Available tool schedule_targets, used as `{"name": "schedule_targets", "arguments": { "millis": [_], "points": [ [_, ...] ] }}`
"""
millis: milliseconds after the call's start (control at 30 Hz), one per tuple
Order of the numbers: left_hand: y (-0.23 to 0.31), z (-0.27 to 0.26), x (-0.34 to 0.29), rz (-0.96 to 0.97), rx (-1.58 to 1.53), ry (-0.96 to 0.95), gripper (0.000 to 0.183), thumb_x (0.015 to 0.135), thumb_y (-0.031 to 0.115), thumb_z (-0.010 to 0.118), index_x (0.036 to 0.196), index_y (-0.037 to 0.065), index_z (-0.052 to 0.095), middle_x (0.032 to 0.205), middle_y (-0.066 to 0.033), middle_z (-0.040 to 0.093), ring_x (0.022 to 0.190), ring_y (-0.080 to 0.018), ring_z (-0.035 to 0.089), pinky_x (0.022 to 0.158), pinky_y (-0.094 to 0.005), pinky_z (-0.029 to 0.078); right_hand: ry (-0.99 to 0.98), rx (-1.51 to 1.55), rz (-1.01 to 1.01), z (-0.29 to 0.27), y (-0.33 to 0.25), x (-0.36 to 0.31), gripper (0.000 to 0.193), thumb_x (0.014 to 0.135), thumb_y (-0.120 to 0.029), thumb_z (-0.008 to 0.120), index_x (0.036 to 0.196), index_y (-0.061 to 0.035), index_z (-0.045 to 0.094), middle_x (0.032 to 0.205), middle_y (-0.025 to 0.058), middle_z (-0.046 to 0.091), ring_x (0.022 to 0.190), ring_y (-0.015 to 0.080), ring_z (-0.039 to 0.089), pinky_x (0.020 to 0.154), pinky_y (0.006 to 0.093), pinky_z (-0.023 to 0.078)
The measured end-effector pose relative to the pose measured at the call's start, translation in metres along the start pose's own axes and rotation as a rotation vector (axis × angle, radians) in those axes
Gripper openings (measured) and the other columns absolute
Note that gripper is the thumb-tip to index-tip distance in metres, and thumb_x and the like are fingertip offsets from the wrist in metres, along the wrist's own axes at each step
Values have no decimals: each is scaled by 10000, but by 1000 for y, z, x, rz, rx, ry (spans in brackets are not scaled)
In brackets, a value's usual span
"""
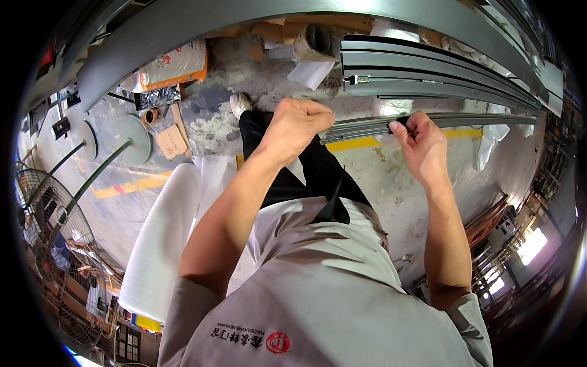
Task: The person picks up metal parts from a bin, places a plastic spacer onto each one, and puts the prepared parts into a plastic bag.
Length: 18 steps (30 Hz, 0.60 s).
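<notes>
A narrow grey metal profile stretches across in front of me toward the right. At its left end my left hand is closed in a pinch, thumb against fingertips; what lies between them is too small to make out. Farther along the profile, my right hand has its fingers curled and its thumb pressed on a small black piece at the profile's upper side. Just beyond lies a wider grooved grey profile, with a small shiny metal fitting near its left end.
A long grey beam arches across the far side. White foam wrap in a roll stands at my left, near a wire fan and round stand bases. An orange-white sack and a cardboard tube lie beyond.
</notes>
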State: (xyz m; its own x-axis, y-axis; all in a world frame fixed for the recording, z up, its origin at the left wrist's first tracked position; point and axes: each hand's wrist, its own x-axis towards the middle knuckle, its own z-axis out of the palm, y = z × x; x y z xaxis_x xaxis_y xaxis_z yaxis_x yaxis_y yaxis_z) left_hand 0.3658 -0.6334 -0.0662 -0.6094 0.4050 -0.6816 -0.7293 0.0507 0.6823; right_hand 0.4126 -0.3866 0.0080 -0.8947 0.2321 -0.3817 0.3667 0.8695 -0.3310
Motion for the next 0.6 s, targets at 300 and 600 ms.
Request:
{"name": "schedule_targets", "arguments": {
  "millis": [300,600],
  "points": [
    [6,4,6,77,49,17,133,811,65,698,832,-63,728,798,-34,670,728,-93,568,639,-259,458,14,12,-15,1,3,4,423,855,-302,773,750,-20,476,649,147,545,585,346,511,577,421,450],
    [-34,12,10,121,-121,82,141,832,105,677,814,-35,682,737,-18,657,697,-99,561,640,-301,463,-42,-46,-27,-2,6,4,312,825,-226,772,789,-17,542,762,210,628,736,428,600,641,489,467]
  ]
}}
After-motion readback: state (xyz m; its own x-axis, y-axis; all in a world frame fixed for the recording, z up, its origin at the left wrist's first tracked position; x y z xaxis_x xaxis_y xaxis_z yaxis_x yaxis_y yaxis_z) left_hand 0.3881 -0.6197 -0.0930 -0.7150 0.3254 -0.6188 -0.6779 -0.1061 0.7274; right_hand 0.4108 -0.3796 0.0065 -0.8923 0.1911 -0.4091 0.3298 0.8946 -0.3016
